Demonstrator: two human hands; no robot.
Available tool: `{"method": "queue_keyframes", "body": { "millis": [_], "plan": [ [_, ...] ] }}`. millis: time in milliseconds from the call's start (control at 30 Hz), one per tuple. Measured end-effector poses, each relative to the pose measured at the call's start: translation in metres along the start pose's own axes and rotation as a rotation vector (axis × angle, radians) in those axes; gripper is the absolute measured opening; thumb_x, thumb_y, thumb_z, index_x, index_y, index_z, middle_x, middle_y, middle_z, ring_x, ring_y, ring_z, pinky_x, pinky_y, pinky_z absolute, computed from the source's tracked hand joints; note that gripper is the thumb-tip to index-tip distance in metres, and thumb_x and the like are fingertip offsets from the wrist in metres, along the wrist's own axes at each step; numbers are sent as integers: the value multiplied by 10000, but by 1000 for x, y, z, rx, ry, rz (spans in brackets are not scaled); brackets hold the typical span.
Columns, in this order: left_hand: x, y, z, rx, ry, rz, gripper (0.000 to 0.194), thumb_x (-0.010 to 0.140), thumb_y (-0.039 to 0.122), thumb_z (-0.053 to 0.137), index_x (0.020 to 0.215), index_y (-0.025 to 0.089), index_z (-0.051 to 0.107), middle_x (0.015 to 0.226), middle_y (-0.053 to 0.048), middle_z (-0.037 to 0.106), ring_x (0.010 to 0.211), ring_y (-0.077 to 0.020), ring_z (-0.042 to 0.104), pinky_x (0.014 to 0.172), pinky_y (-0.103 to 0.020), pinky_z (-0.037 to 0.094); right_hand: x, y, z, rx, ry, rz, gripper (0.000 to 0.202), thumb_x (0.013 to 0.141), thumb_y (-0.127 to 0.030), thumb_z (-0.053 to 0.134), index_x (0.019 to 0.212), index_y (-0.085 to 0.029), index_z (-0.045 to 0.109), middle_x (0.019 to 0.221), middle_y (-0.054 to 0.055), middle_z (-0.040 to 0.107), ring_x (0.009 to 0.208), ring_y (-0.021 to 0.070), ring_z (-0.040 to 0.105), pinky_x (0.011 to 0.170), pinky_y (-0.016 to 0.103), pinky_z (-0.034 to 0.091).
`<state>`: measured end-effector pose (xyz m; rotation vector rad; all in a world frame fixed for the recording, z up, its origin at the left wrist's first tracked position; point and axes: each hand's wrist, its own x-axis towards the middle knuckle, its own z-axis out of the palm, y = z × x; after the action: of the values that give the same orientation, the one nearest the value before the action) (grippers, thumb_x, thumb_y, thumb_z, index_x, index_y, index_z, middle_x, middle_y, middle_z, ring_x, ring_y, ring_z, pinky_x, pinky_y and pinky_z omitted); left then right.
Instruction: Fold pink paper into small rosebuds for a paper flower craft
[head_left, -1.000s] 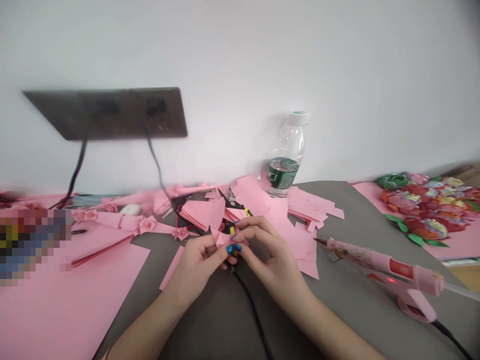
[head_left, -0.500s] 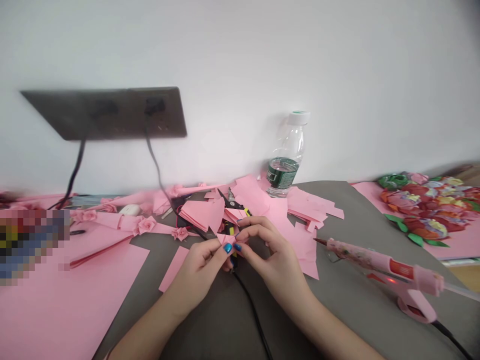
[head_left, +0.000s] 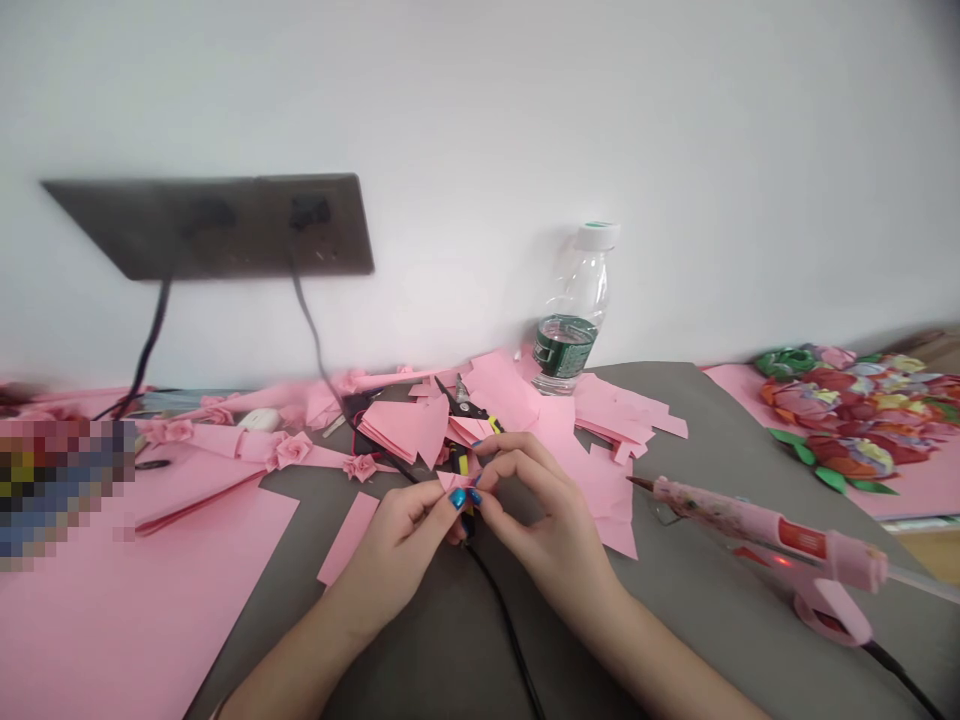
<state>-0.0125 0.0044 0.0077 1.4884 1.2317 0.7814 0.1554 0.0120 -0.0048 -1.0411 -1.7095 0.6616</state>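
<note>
A small folded piece of pink paper [head_left: 452,482] is pinched between the fingertips of both hands above the grey table. My left hand [head_left: 409,535] grips it from the left, thumb on top. From the right, my right hand [head_left: 536,495] pinches its edge between thumb and index finger, the other fingers curled above. Much of the paper is hidden by the fingers. Just behind the hands lie black-and-yellow pliers [head_left: 466,408], partly covered, and a fanned stack of pink paper pieces [head_left: 405,430].
A pink hot glue gun [head_left: 772,535] with a lit red light lies at the right. A water bottle [head_left: 570,320] leans against the wall. Pink paper roses [head_left: 291,450] lie left, a paper flower bouquet [head_left: 855,410] far right. A black cable [head_left: 506,610] runs toward me.
The pink paper has tilted between my fingertips, so less of its face shows. My right fingers have shifted slightly; everything else stays put.
</note>
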Motion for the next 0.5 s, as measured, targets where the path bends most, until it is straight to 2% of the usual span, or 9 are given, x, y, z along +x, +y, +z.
{"method": "queue_keyframes", "body": {
  "millis": [233,367,500],
  "plan": [
    [0,2,0,-101,27,-8,360,914,402,506,638,184,583,635,-11,610,668,-176,575,654,-266,434,-1,2,-1,-165,18,-182,191,872,-42,609,836,-229,606,1050,53,627,961,206,628,809,355,463],
    [2,0,-1,-268,14,-24,332,895,384,551,645,178,624,621,-10,626,657,-170,583,665,-268,448,0,0,-3,-281,34,-331,162,902,-65,627,894,-226,648,1030,63,665,897,189,650,776,363,427],
    [3,-1,-1,-423,6,-48,317,874,385,602,641,174,640,606,-3,615,649,-163,585,671,-268,463,1,-1,-4,-330,51,-389,123,925,-107,633,913,-222,673,1001,68,703,894,193,668,759,366,406]
  ]
}}
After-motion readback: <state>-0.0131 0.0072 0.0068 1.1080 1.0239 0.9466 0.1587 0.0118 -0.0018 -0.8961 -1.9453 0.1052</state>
